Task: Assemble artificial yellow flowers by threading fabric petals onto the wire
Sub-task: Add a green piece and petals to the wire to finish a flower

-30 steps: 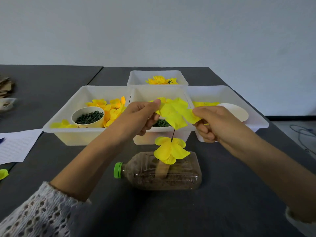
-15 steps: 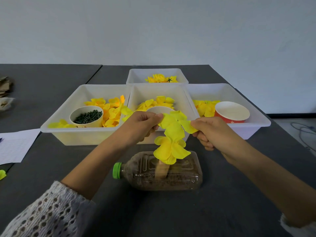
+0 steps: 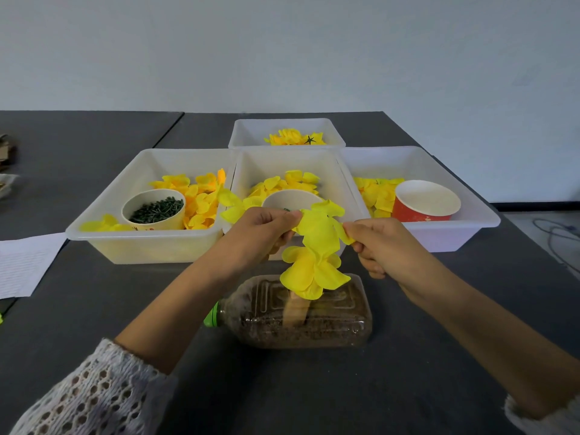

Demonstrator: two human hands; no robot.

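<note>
A yellow fabric petal piece is stretched between my left hand, which pinches its left edge, and my right hand, which pinches its right edge. It sits just above a lower layer of yellow petals on the upright wire, which is hidden by the petals. The wire stands in a clear plastic bottle lying on its side, part filled with brown grit, green cap to the left.
Four white trays stand behind: left tray with loose petals and a cup of dark green bits, middle tray with petals and a cup, right tray with a red cup, far tray with finished flowers. Paper lies at left.
Both hands have come down with the petal piece, from well above the lower petals to resting just on top of them. The wire section seen earlier is now covered.
</note>
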